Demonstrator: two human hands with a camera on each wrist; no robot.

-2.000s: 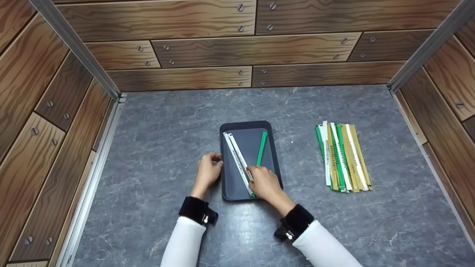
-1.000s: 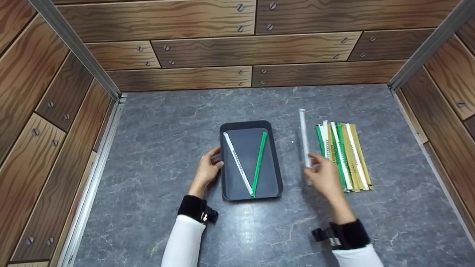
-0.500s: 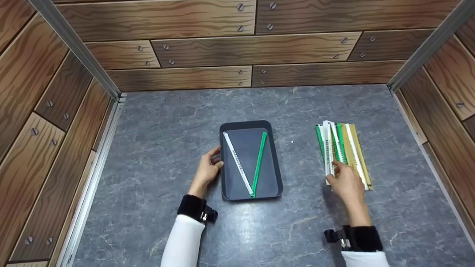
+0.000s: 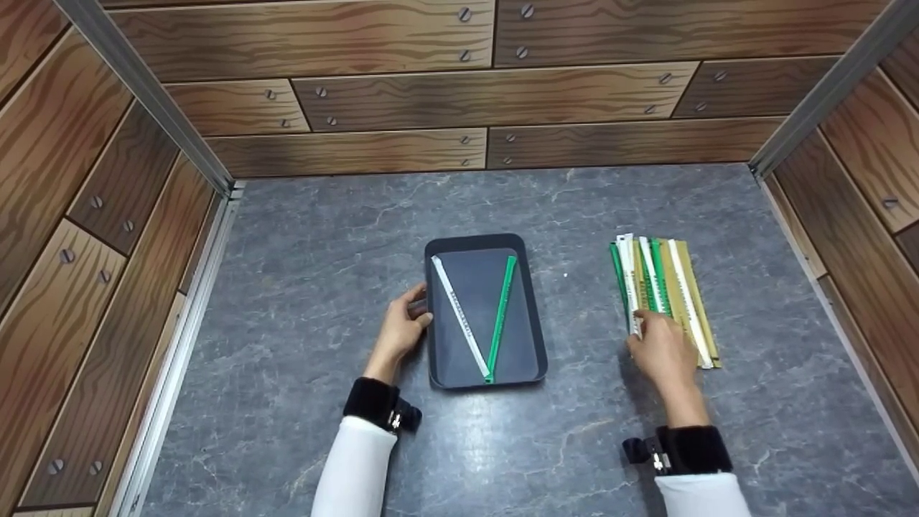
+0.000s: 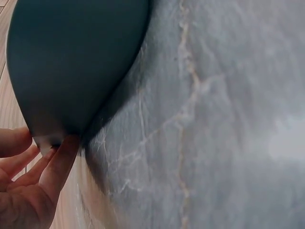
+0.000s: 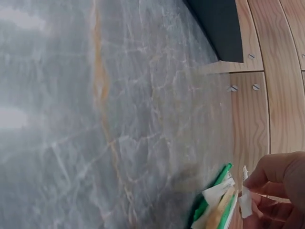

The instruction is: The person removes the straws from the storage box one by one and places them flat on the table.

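Note:
The black tray [image 4: 537, 323] holds one white paper-wrapped stick [image 4: 459, 316] and one green wrapped stick [image 4: 501, 316], their near ends meeting in a V. At the tray's left edge, my left hand [image 4: 402, 330] grips the rim, thumb and fingers on either side of it in the left wrist view. To the right lies a pile of green, white and gold wrapped sticks [image 4: 682, 294]. Over its near left part, my right hand [image 4: 664, 352] pinches a long white wrapped stick [image 6: 246, 200]. What these wrappers contain cannot be seen.
A grey marbled tabletop [image 4: 309, 287] carries the tray and pile. Wood-patterned panels [image 4: 402, 100] close off the back and both sides, with metal rails [image 4: 172, 122] in the corners.
My right hand has gone from the tray rightward to the pile with a white wrapped stick, then shifted slightly left there. My left hand stays at the tray's edge.

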